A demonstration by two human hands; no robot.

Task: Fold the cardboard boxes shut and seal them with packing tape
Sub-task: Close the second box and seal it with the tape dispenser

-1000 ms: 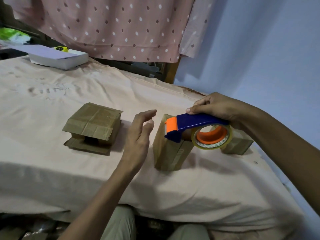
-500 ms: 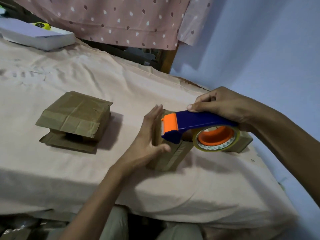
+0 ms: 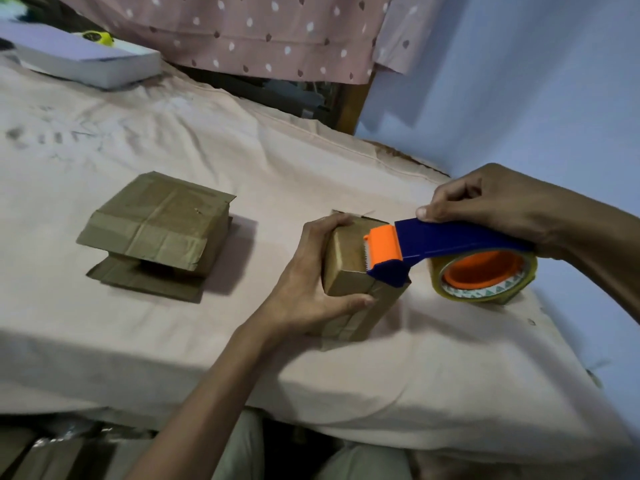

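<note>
On the cloth-covered table (image 3: 207, 341) the small box (image 3: 349, 268) stands right of centre, near the front edge, with the left hand (image 3: 311, 282) clamped round its left side, fingers over the far top edge and thumb on the near face. The right hand (image 3: 491, 206) grips the blue handle of the tape dispenser (image 3: 450, 244), whose orange cutter head rests on the box top. To seal well, I judge the left hand should pin the flaps flat while the dispenser is drawn straight along the seam, pressed down firmly, and run over the edge onto the side before cutting. The left thumb and fingers lie close to the toothed blade and may block its path. A second box (image 3: 156, 230), flaps loose, waits well apart to the left. A white book (image 3: 86, 60) lies far left, with a yellow tape measure (image 3: 95, 36) on it.
</note>
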